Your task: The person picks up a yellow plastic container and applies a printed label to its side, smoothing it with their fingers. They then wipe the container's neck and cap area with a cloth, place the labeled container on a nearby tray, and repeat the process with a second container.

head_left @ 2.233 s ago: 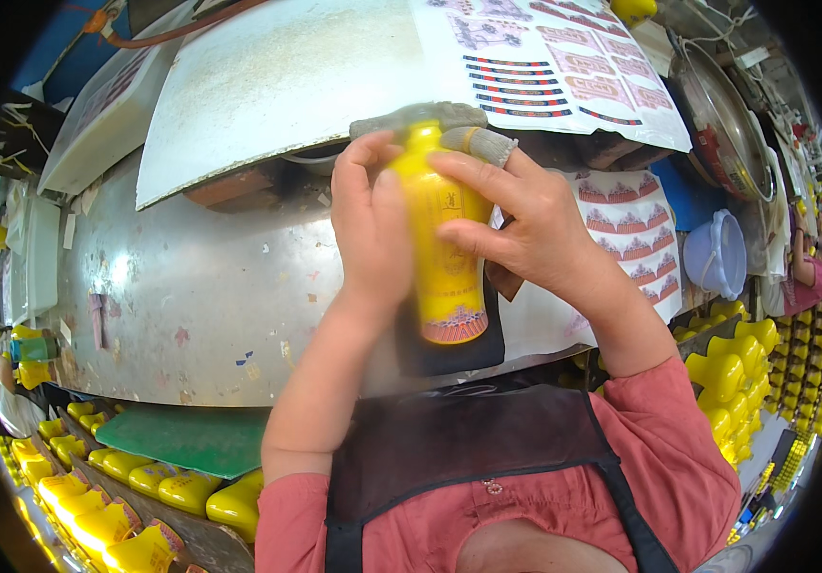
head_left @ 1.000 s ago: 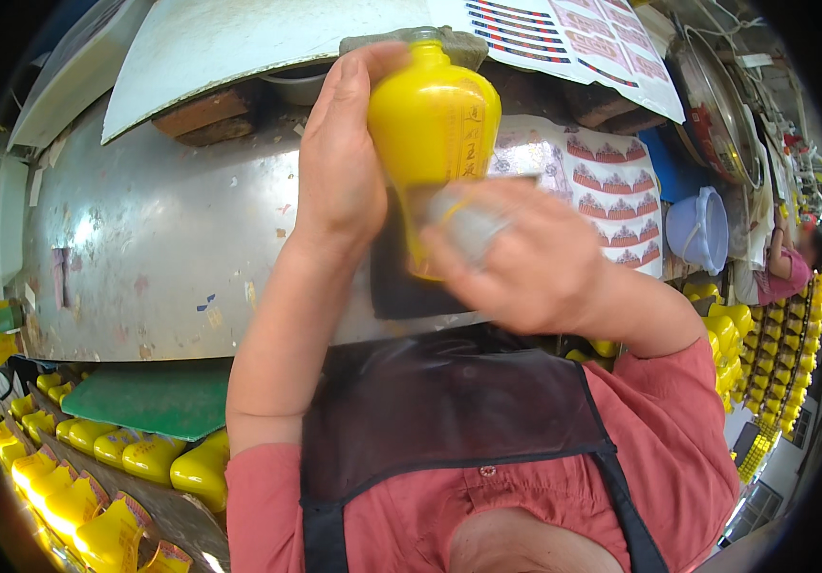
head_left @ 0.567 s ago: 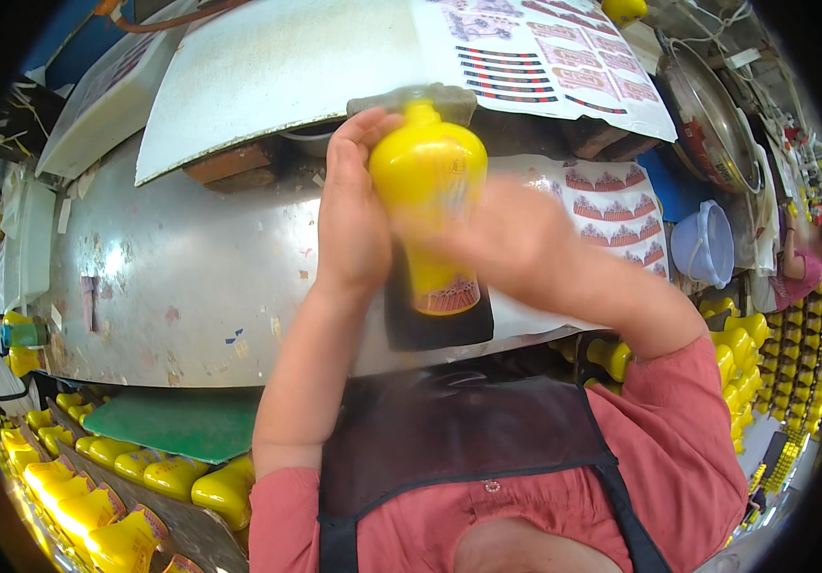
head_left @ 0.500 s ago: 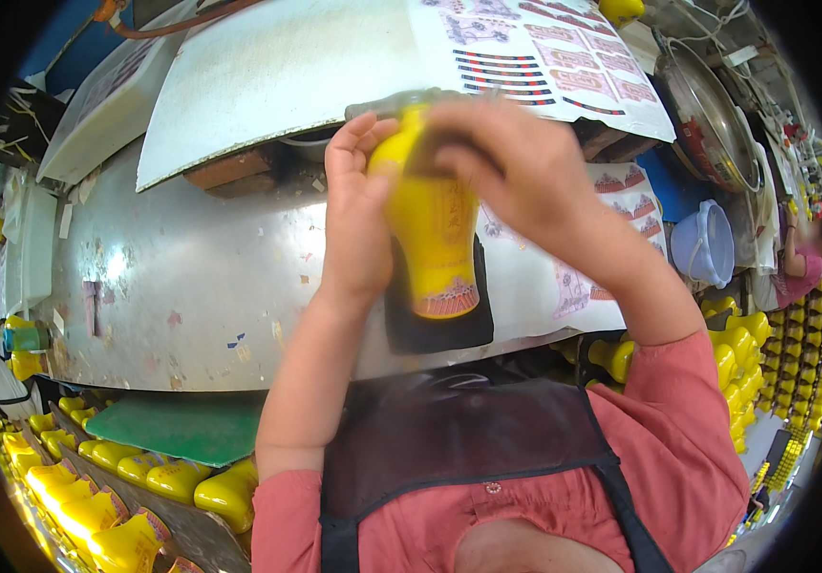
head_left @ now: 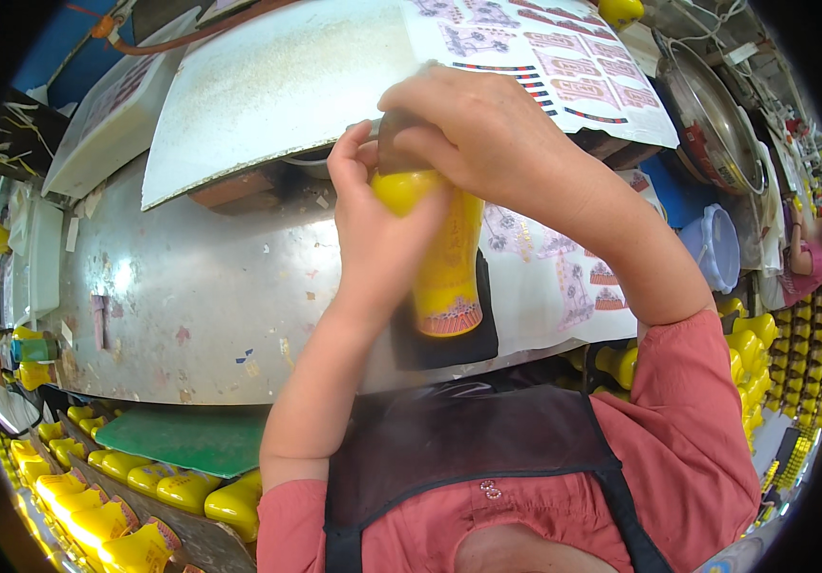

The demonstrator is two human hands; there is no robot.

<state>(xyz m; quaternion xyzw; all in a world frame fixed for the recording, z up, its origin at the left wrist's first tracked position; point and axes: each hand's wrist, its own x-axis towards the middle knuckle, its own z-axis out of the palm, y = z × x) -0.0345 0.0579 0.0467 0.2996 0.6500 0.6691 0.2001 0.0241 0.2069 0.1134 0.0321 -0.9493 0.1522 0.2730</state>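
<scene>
A glossy yellow vase-shaped bottle [head_left: 447,277] lies on a black pad [head_left: 484,329], its base toward me. Printed decals show on its body, with a pink-and-purple band near the base. My left hand [head_left: 382,234] is closed round the bottle's left side and shoulder, thumb across its front. In my right hand [head_left: 492,129] is a thin brown flat scraper [head_left: 397,148], pinched between thumb and fingers. Its lower edge meets the yellow surface at the shoulder. The bottle's neck is hidden behind the scraper and fingers.
A white board [head_left: 277,95] rises behind the metal table [head_left: 191,286]. Decal sheets [head_left: 578,67] lie at the far right. A pale blue bucket [head_left: 716,248] stands to the right. Several yellow bottles [head_left: 186,490] lie at lower left, below a green board [head_left: 181,439]. Another person [head_left: 805,253] is at far right.
My right hand with the scraper has shifted slightly up and left over the bottle's neck. My left thumb now lies across the bottle's front. The whole view has shifted a little.
</scene>
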